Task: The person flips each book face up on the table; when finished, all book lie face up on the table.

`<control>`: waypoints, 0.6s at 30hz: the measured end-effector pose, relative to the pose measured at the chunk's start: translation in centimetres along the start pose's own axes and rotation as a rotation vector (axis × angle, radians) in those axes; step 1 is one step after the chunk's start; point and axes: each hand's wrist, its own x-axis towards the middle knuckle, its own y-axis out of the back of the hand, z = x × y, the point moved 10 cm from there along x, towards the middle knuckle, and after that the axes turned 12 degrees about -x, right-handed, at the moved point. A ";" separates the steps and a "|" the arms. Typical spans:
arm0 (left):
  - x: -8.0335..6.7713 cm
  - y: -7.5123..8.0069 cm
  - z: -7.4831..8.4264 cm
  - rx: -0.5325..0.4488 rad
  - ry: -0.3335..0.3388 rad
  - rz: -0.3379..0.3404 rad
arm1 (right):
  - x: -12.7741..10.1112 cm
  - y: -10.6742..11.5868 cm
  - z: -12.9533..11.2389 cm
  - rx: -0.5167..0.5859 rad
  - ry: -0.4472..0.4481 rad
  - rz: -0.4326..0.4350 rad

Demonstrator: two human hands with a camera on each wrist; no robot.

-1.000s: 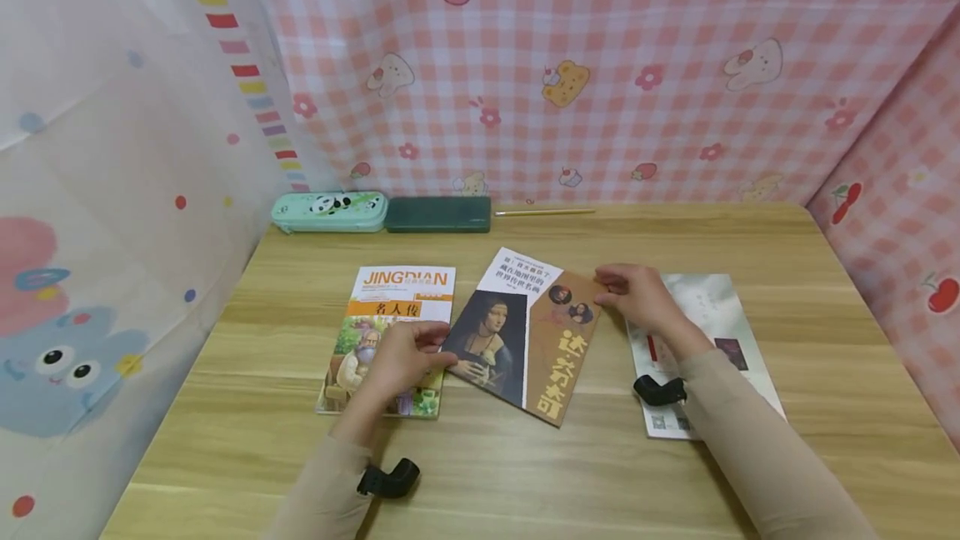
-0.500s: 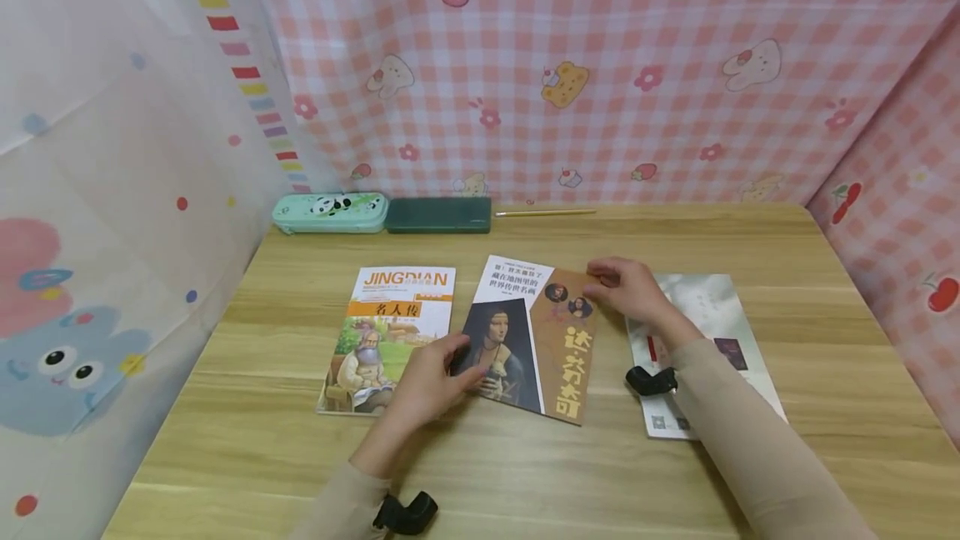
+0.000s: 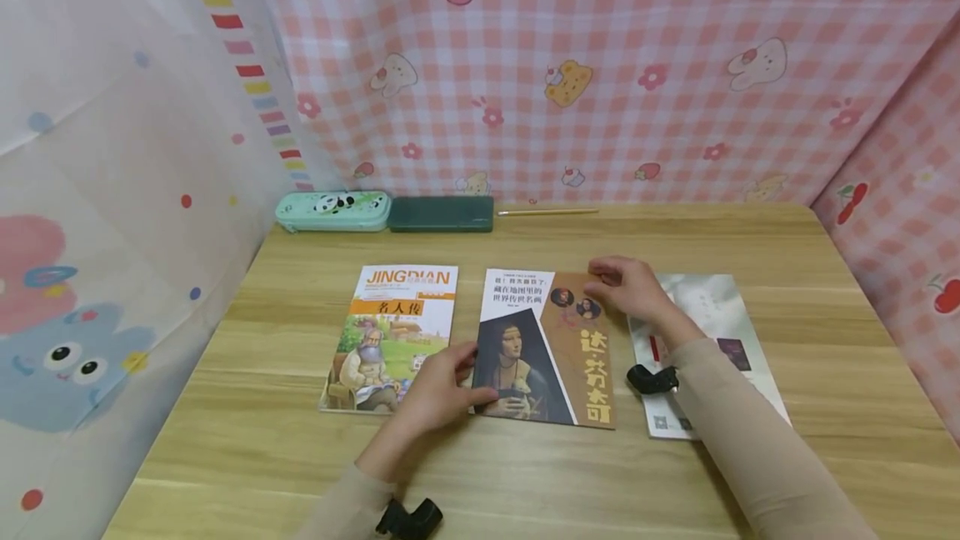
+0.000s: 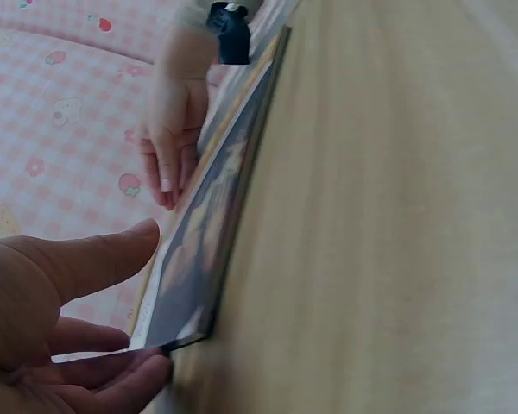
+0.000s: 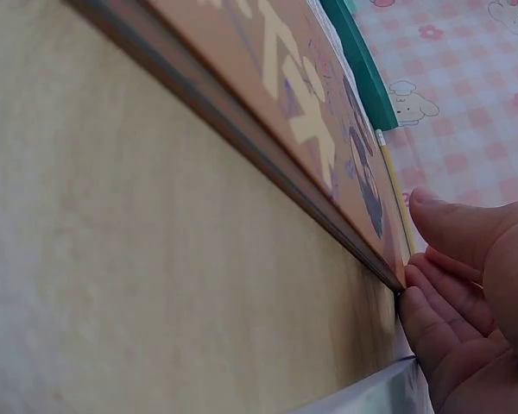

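In the head view a book with a portrait of a woman on its brown and white cover lies in the middle of the wooden table. At its lower left edge is my left hand; the left wrist view shows fingertips against the book's corner and the thumb raised above the cover. My right hand touches the upper right corner. Its fingertips rest on the book's edge in the right wrist view, with the thumb lifted off. Nothing is gripped between thumb and fingers of either hand.
Left of it lies a JINGDIAN book; a pale book lies right, partly under my right forearm. Along the back edge are a mint panda pencil case, a dark green case and a thin pencil-like stick. Patterned curtains stand behind.
The portrait book has turned counterclockwise from a slant to nearly straight and shifted a little right. My left hand moved right and down with its edge; my right hand stayed near the upper right corner.
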 end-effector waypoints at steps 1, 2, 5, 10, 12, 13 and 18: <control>0.0 -0.1 -0.1 -0.009 -0.001 0.003 | 0.0 0.0 0.0 -0.010 0.006 -0.002; -0.1 -0.2 -0.1 -0.013 -0.010 0.008 | -0.1 0.0 -0.1 -0.020 0.013 -0.004; -0.3 -0.5 -0.1 0.033 -0.026 0.039 | -0.2 0.0 -0.5 -0.050 0.045 -0.008; -0.5 -1.7 -0.5 0.074 -0.032 0.037 | -0.7 -0.4 -1.9 -0.167 0.144 -0.027; -0.5 -2.1 -0.7 0.091 -0.032 0.029 | -0.9 -0.6 -2.3 -0.200 0.171 -0.041; -0.5 -2.3 -0.7 0.103 -0.036 0.027 | -1.0 -0.7 -2.4 -0.206 0.178 -0.048; -0.3 -2.4 -0.7 0.122 -0.047 0.039 | -0.7 -0.7 -2.1 -0.198 0.155 -0.054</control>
